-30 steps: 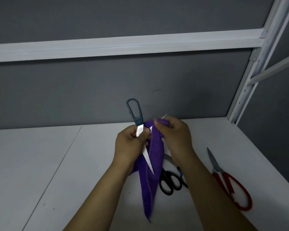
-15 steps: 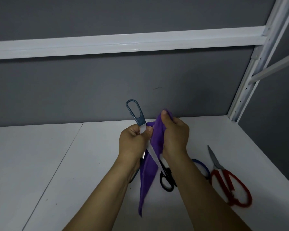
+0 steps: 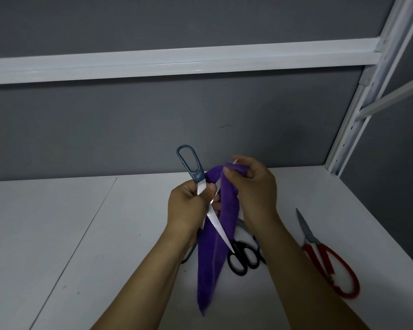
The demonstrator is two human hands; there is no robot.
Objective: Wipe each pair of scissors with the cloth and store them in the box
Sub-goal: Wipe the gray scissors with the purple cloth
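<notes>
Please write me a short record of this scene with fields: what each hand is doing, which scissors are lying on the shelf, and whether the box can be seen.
Left hand: grips the blue-handled scissors near the pivot, blades spread open, one blade pointing down
Right hand: pinches the purple cloth around the other blade
Cloth: hangs down between the two hands
Lying on the white shelf: black-handled scissors; red-handled scissors
Box: not in view
</notes>
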